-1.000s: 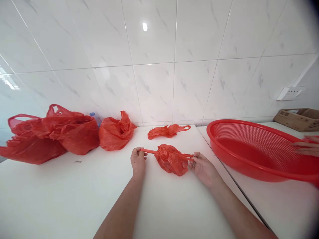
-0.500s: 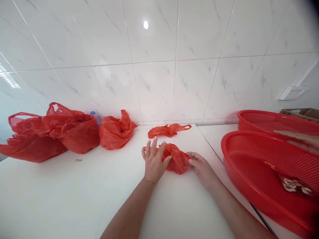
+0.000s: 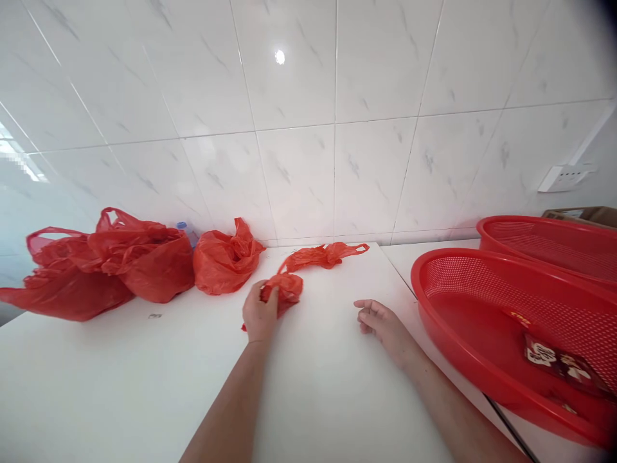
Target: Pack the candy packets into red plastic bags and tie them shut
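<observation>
A crumpled red plastic bag point(image 3: 288, 287) is bunched in my left hand point(image 3: 260, 312), thumb on top and the other fingers mostly hidden behind it. Whatever the bag contains, if anything, does not show. Over the white table to the right, my right hand point(image 3: 380, 325) holds nothing; its fingers are loosely bent and partly apart. Just behind the gripped bag lies a flattened red plastic bag point(image 3: 321, 256) with a handle loop stretching right.
A rounded red bag point(image 3: 224, 260) and fuller red bags point(image 3: 149, 260) line the left, with a bottle point(image 3: 187, 231) behind them. At the right, a red mesh basket point(image 3: 424, 289) holds several dark packets point(image 3: 562, 363); another red basket point(image 3: 486, 226) stands behind it, near a cardboard box point(image 3: 590, 214).
My left hand has closed on the red bag and moved it left, away from my right hand. The front basket has shifted left, and another person's hand beside it has left the view.
</observation>
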Action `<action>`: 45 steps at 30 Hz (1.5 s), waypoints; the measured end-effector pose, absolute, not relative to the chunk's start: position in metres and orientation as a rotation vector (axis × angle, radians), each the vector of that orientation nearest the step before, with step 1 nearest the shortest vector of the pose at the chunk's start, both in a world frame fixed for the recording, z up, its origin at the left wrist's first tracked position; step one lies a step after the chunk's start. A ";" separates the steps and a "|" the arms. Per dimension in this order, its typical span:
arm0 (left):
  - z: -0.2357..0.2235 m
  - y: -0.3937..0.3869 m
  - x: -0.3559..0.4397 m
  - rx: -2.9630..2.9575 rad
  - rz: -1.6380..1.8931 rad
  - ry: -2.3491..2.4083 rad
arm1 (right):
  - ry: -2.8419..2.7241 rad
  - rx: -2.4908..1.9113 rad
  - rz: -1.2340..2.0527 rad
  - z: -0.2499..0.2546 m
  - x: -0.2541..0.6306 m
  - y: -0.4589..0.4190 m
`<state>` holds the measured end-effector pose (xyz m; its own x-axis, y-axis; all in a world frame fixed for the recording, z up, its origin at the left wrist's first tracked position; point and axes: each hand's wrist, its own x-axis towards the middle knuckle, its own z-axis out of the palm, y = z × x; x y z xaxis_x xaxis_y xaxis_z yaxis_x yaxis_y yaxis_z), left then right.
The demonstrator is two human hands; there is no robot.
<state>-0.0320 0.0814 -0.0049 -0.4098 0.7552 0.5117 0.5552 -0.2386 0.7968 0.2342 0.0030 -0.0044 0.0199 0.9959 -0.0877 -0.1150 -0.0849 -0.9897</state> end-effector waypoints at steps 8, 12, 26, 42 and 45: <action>-0.010 0.093 -0.119 0.778 2.402 1.961 | -1.036 -1.238 1.342 -0.013 0.237 0.008; -0.014 0.092 -0.141 0.666 2.485 2.158 | -1.026 -1.241 1.337 -0.013 0.236 0.008; -0.003 0.094 -0.079 1.844 1.868 2.224 | -1.192 -1.436 1.142 -0.010 0.224 0.007; -0.029 0.172 0.015 2.367 0.748 1.659 | -1.600 -1.671 0.741 -0.018 0.191 0.011; -0.029 0.175 0.014 2.306 0.804 1.619 | -1.601 -1.656 0.758 -0.020 0.195 0.013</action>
